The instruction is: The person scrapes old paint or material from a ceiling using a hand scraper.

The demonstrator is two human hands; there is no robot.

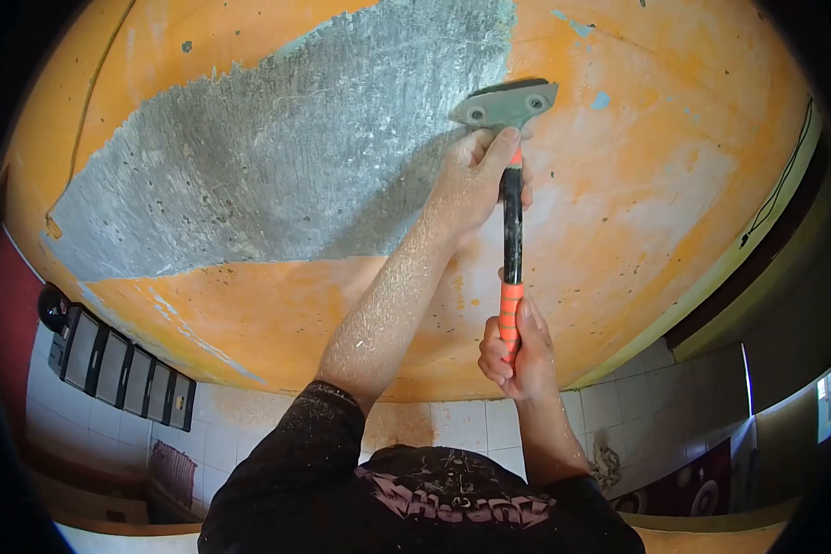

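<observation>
A long-handled scraper stands nearly upright in front of the wall. Its wide grey-green blade head meets the wall at the right edge of a bare grey patch, beside the orange paint. My left hand is closed around the upper handle just below the head, with the thumb along it. Lower down, my right hand wraps the orange grip at the handle's end. Pale flakes and dust cover my left forearm.
Orange paint surrounds the grey patch. A cord runs down the wall at left, and a dark cable hangs at right. Below left is a black rack-like object on the white tiled floor. A patterned mat lies lower right.
</observation>
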